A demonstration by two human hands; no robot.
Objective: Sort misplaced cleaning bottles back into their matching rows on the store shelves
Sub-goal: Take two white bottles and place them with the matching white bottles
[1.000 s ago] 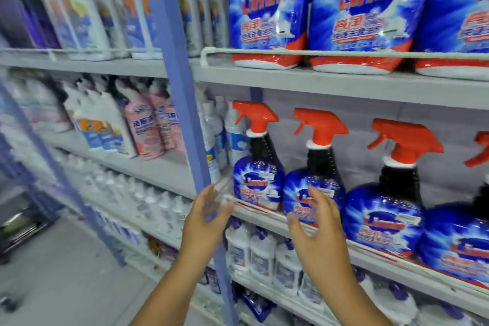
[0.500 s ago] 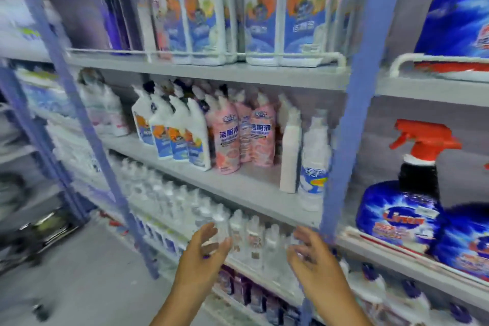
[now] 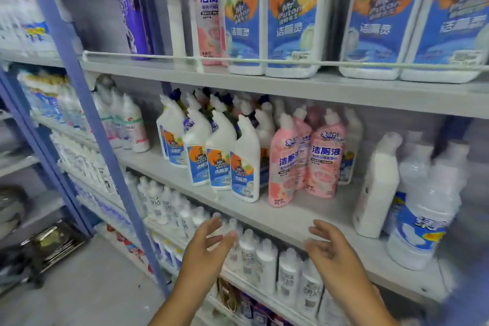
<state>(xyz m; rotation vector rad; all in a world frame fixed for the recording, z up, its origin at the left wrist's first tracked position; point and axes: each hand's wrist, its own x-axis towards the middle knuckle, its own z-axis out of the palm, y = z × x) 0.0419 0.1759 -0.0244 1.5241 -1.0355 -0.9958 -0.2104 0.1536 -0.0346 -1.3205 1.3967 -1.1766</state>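
My left hand (image 3: 203, 251) and my right hand (image 3: 333, 254) hover empty, fingers apart, in front of the middle shelf's front edge (image 3: 264, 217). On that shelf stands a row of white angled-neck bottles with blue labels (image 3: 219, 156), with pink bottles (image 3: 325, 164) to their right. A plain white bottle (image 3: 375, 188) and clear blue-labelled bottles (image 3: 420, 222) stand further right. On the top shelf a pink bottle (image 3: 209, 10) and a slim white bottle (image 3: 176, 18) stand beside large white blue-labelled jugs (image 3: 272, 21); a purple bottle (image 3: 135, 16) is left of them.
A blue upright post (image 3: 87, 119) crosses the shelving on the left. Small white bottles (image 3: 264, 262) fill the lower shelf behind my hands. A white rail (image 3: 264, 60) runs along the top shelf's front. The grey floor (image 3: 87, 291) and a dark metal rack lie at lower left.
My view has swung left along the shelves: the orange-trigger spray bottles have gone out of view and the white and pink bottle rows are now centred. Both hands stay empty and apart.
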